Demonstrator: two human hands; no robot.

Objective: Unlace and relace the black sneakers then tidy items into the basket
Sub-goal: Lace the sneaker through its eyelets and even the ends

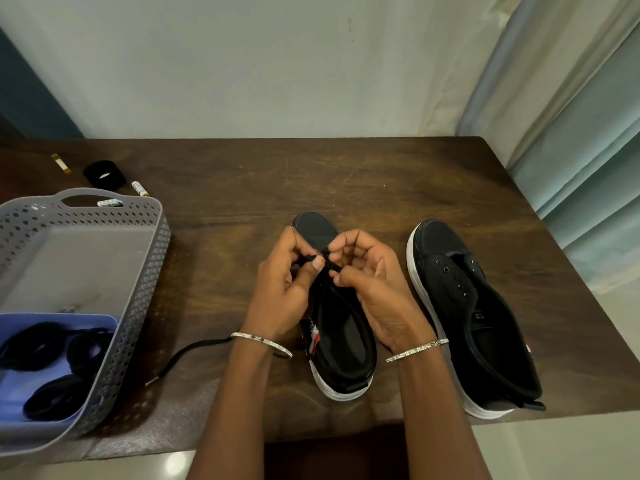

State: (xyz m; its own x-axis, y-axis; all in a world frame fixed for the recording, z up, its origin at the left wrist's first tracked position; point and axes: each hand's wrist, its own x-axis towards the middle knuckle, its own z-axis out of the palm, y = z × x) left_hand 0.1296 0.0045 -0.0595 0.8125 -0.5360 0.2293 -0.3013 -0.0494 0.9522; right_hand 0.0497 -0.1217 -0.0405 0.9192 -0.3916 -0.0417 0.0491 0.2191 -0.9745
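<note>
Pinching the black lace (323, 263) over the left sneaker (337, 327), both the left hand (282, 289) and right hand (372, 282) have their fingers curled tight.

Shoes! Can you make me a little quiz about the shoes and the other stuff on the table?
1. True or false: the shoe on the right has a lace threaded through its holes.
2. Where does the blue tray sit? A: inside the grey basket. B: on top of a shoe. C: on the floor.
3. Fill the gap: the left hand and right hand pinch a black ____ over the middle shoe.

Key: 1 false, its holes are empty. 2 A. 3 lace.
</note>
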